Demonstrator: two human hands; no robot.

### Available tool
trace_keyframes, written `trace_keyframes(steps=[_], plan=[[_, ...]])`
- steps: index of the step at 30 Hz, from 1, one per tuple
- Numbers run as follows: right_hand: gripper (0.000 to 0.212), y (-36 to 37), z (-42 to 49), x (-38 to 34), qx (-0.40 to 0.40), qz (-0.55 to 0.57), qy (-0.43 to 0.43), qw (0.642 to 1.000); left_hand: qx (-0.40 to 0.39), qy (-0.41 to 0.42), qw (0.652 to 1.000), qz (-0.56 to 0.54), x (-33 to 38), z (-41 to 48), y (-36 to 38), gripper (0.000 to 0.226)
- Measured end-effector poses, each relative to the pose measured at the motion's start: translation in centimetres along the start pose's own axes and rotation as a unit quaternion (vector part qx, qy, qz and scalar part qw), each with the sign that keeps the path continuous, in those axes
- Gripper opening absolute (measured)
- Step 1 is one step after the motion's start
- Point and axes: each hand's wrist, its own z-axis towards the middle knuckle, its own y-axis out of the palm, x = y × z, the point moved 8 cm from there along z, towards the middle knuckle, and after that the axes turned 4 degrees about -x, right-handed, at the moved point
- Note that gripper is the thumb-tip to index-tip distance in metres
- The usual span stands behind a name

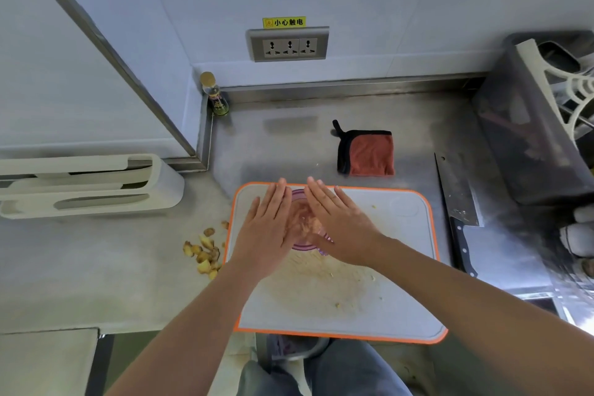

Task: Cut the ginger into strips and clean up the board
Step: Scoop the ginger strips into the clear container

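A white cutting board (395,305) with an orange rim lies on the steel counter, smeared with pale ginger residue and a few crumbs. On its far half stands a small clear pink bowl (305,246), mostly hidden by my hands. My left hand (268,228) and my right hand (340,222) are held flat with straight fingers over the bowl, palms turned toward each other, blurred between them. Neither holds anything I can see. Ginger peel scraps (204,254) lie in a heap on the counter left of the board.
A cleaver (458,202) with a black handle lies right of the board. A red and black cloth (366,153) sits behind the board. A small bottle (217,96) stands in the back corner. A white rack (90,183) is at left, a dark bin (530,125) at right.
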Motion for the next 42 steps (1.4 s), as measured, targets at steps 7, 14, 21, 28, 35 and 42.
trace_keyframes(steps=[7, 14, 21, 28, 35, 42], plan=[[0.058, -1.0, 0.7, -1.0, 0.085, 0.037, 0.029, 0.995, -0.007, 0.017, 0.999, 0.030, 0.3, -0.7, 0.2, 0.060], [0.057, -0.5, 2.7, 0.5, 0.069, 0.017, 0.137, 0.988, -0.016, -0.040, 0.998, 0.038, 0.0, 0.9, 0.5, 0.068], [0.059, 0.7, 3.0, 0.0, 0.076, -0.028, 0.155, 0.985, -0.007, -0.049, 0.995, 0.087, 0.2, 0.9, 1.3, 0.061], [0.059, -0.4, 3.1, 0.3, 0.044, 0.013, 0.035, 0.998, -0.002, -0.008, 0.997, 0.080, 0.4, 0.4, 0.1, 0.063], [0.055, -1.5, 3.3, 0.6, -0.049, -0.011, -0.233, 0.971, -0.045, 0.329, 0.929, 0.164, 2.3, -4.3, 0.4, 0.064], [0.054, 0.3, 3.2, 0.2, -0.043, -0.038, -0.232, 0.971, -0.063, 0.306, 0.943, 0.118, 2.1, -3.6, 1.6, 0.065]])
